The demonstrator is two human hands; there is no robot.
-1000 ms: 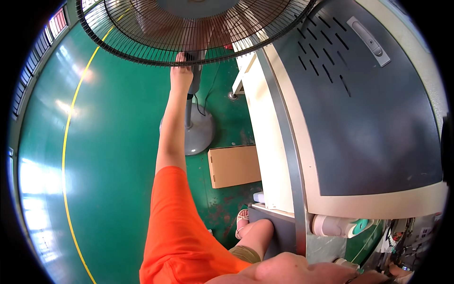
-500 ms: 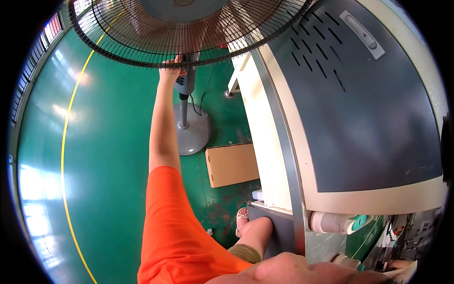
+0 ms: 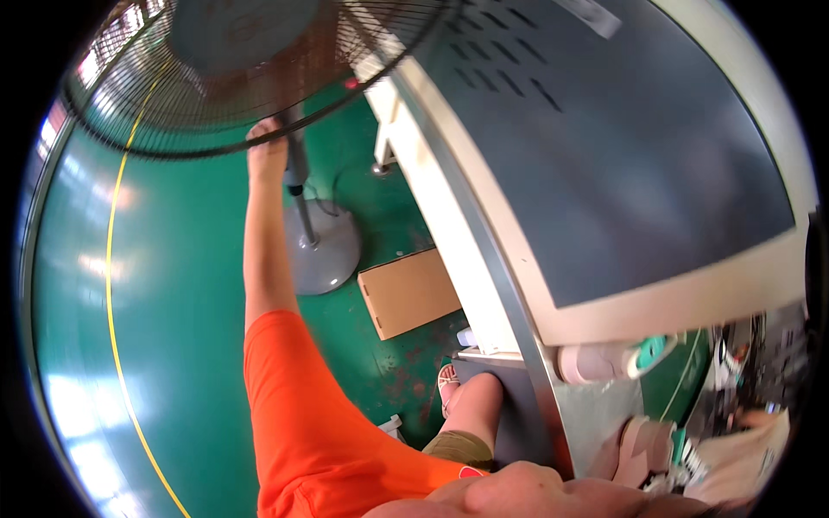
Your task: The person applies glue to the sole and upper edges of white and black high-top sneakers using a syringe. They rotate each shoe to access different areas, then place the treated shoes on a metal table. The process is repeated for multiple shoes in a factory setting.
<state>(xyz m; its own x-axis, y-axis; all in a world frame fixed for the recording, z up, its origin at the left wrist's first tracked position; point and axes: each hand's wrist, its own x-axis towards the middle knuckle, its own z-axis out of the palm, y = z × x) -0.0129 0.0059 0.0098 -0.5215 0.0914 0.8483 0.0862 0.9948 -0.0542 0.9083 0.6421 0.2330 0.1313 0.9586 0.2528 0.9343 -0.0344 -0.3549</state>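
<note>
My left arm, in an orange sleeve, stretches forward to a grey standing fan. At the lower rim of the fan's round wire grille (image 3: pixel 173 129), my left hand (image 3: pixel 266 145) has its fingers curled, close beside the fan's post (image 3: pixel 296 164). The rim and motion blur partly cover the fingertips. Below, the post runs down to a round grey base (image 3: pixel 332 255) on the green floor. My right hand does not show clearly in the picture.
A closed brown cardboard box (image 3: pixel 410 293) lies on the floor right of the fan base. On the right stands a large machine with a dark slotted panel (image 3: pixel 639 164). A pale cylinder with a teal end (image 3: pixel 596 363) is below it. A yellow line (image 3: pixel 114 302) runs along the left floor.
The view has shifted, so the fan, box and machine sit farther left in the picture. My left hand stays at the fan's rim beside the post.
</note>
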